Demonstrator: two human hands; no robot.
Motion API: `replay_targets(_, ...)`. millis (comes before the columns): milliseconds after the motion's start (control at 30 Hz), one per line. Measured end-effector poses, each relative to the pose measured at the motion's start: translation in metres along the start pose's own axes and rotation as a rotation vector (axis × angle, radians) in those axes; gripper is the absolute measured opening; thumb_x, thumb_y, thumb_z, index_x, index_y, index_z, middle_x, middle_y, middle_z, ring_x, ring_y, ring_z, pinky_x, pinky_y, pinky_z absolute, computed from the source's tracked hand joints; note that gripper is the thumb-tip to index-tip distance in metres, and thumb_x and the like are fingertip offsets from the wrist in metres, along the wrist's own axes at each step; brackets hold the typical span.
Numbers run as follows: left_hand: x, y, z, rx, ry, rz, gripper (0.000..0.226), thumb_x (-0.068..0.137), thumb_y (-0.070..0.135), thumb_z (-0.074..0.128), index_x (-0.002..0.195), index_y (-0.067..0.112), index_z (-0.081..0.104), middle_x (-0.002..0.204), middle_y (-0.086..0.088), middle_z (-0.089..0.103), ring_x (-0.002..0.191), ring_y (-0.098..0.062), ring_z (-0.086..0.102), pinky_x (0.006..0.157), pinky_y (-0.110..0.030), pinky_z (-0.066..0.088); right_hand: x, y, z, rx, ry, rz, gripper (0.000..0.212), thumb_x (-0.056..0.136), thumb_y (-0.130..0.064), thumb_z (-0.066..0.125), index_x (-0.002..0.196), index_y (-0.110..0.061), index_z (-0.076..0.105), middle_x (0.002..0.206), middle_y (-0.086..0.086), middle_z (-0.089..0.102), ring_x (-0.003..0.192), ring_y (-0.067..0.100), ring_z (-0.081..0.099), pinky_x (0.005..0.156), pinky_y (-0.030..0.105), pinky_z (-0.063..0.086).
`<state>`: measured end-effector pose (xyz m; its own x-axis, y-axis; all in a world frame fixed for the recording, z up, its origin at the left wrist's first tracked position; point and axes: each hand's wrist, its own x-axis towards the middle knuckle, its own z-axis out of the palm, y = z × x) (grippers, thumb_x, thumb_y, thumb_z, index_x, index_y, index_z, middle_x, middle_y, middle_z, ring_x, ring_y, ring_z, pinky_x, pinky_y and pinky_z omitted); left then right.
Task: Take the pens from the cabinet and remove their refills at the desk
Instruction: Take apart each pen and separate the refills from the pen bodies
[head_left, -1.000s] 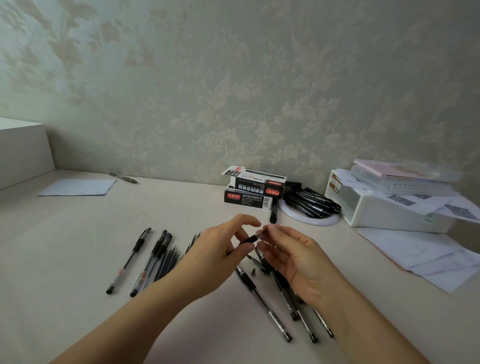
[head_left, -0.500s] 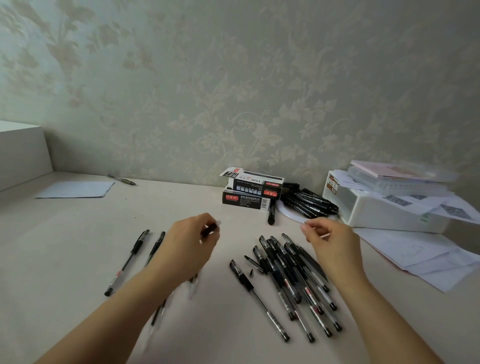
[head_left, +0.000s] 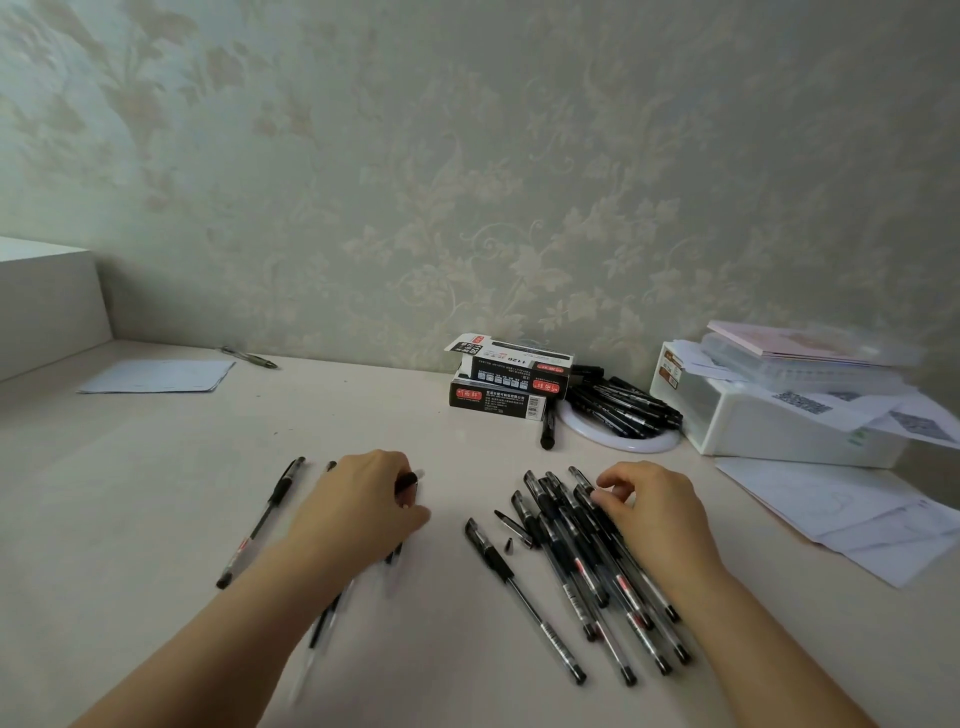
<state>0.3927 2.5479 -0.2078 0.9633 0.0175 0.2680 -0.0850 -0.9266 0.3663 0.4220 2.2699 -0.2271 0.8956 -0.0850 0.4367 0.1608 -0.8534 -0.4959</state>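
My left hand (head_left: 358, 512) is low over the desk and grips a clear pen barrel with a black grip (head_left: 408, 484). It covers part of a left group of pens, where one capped pen (head_left: 265, 519) lies free beside it. To the right lies a pile of several black gel pens (head_left: 587, 569). My right hand (head_left: 657, 517) rests on that pile, and its curled fingertips pinch the grip end of one pen (head_left: 586, 488). A single pen (head_left: 519, 590) and a small loose tip (head_left: 510, 545) lie between the hands.
Two stacked pen boxes (head_left: 509, 387) stand at the back, beside a white plate of black markers (head_left: 623, 413). At the right are a white storage box (head_left: 769, 421) and loose papers (head_left: 852, 517). A paper sheet (head_left: 156, 375), a pen (head_left: 249, 357) and a white block (head_left: 47, 299) sit at the left.
The hands parted from the middle. My left hand dropped to the left group with the barrel. My right hand, which held a thin refill, came down onto the right pile.
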Motion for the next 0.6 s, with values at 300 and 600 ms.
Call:
replay_targets(300,0.0,-0.001,0.013,0.074,-0.034,-0.056,0.025,0.084,0.025,0.057,0.071,0.021,0.036,0.076,0.003,0.048,0.074,-0.022,0.048,0.058,-0.029,0.033,-0.005,-0.017,-0.003,0.03,0.068,-0.094,0.007,0.09,-0.028,0.067,0.094,-0.024,0.072,0.088,-0.013,0.066,0.064,0.001,0.055,0.062,0.024,0.049)
replay_targets(600,0.002,-0.003,0.015,0.091,-0.04,-0.099,0.023,0.088,0.029,0.056,0.076,0.016,0.04,0.083,-0.001,0.053,0.077,-0.024,0.05,0.063,-0.029,0.037,-0.014,-0.035,0.0,0.102,0.067,-0.216,0.009,0.09,-0.026,0.067,0.096,-0.027,0.074,0.089,-0.015,0.067,0.066,-0.001,0.058,0.064,0.014,0.048)
